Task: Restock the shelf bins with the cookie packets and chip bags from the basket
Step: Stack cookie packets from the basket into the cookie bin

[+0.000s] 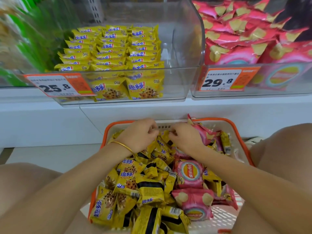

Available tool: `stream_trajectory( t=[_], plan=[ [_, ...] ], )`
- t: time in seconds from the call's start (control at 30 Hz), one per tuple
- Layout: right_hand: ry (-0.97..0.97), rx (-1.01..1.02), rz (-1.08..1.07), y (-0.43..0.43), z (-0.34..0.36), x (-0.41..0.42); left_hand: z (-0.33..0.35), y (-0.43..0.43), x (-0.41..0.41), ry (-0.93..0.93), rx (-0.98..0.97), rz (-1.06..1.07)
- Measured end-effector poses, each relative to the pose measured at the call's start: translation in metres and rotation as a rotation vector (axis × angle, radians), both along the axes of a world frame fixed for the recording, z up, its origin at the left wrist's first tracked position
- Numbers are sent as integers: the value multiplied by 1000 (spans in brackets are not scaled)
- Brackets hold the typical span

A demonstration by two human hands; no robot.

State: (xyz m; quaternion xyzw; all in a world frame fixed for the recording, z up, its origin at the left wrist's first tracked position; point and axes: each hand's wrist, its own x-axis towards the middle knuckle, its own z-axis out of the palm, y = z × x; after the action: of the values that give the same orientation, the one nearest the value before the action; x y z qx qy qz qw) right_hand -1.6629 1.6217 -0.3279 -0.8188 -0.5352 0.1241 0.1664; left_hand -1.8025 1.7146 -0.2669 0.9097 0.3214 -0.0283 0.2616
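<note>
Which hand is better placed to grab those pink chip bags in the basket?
Right, likely. The right hand sits beside the chip bags at the far right of the basket, under the chip bin; the left hand is further off, on cookie packets.

blurred green goods (15, 39), price tag (59, 85) fine print unreadable, basket (216, 119) cut off below

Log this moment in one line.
left hand grips yellow foil cookie packets | right hand grips same | orange-rimmed plastic basket holds both products | clear bin part-filled

The head camera looks steeply down, close over the basket (243, 132), facing the shelf bins (185, 85).
</note>
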Motion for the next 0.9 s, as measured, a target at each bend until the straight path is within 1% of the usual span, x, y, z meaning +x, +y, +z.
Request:
stream_trajectory(
  t=[0.03, 0.1, 0.13, 0.17, 0.2, 0.27, 0.3, 0.33, 0.37, 0.43, 0.47, 0.5, 0.57, 0.67, 0.7, 0.77, 0.8, 0.83, 0.9],
  plan=[
    [120, 39, -44, -3, 11, -2, 2, -5, 2, 8, -140, 43],
    [324, 129, -78, -8, 35, -10, 9, -14, 3, -50, -575, 211],
    [424, 150, -65, -12, 45, -15, 14, -18, 4, -96, -761, 302],
    [527, 152, -53, -15, 53, -18, 18, -21, 3, -143, -848, 359],
    [618, 148, -50, -18, 60, -20, 20, -21, 2, -166, -851, 387],
    [723, 162, -66, -25, 74, -17, 24, -20, -1, -163, -707, 358],
    [723, 192, -65, -27, 82, -15, 28, -20, -3, -161, -617, 310],
    [666, 222, -50, -28, 90, -12, 31, -19, -6, -165, -548, 263],
    [546, 235, -7, -29, 100, -10, 35, -18, -8, -173, -509, 219],
    [253, 180, 148, -30, 124, -9, 48, -17, -12, -202, -462, 138],
    [180, 133, 238, -28, 136, -9, 58, -16, -14, -239, -435, 100],
    [173, 94, 309, -25, 149, -10, 68, -13, -16, -300, -402, 69],
    [199, 90, 387, -15, 173, -13, 90, -7, -17, -469, -356, 59],
    [97, 120, 353, 10, 204, -6, 116, 7, -10, -723, -348, 173],
    [65, 135, 324, 20, 213, -2, 122, 12, -7, -790, -288, 205],
    [43, 193, 285, 38, 230, 7, 128, 27, 0, -861, -63, 236],
    [54, 228, 269, 48, 237, 10, 127, 37, 2, -848, 70, 231],
    [79, 259, 238, 58, 242, 14, 125, 47, 4, -800, 205, 210],
    [99, 276, 177, 84, 245, 23, 118, 66, 5, -620, 422, 131]
  ],
)
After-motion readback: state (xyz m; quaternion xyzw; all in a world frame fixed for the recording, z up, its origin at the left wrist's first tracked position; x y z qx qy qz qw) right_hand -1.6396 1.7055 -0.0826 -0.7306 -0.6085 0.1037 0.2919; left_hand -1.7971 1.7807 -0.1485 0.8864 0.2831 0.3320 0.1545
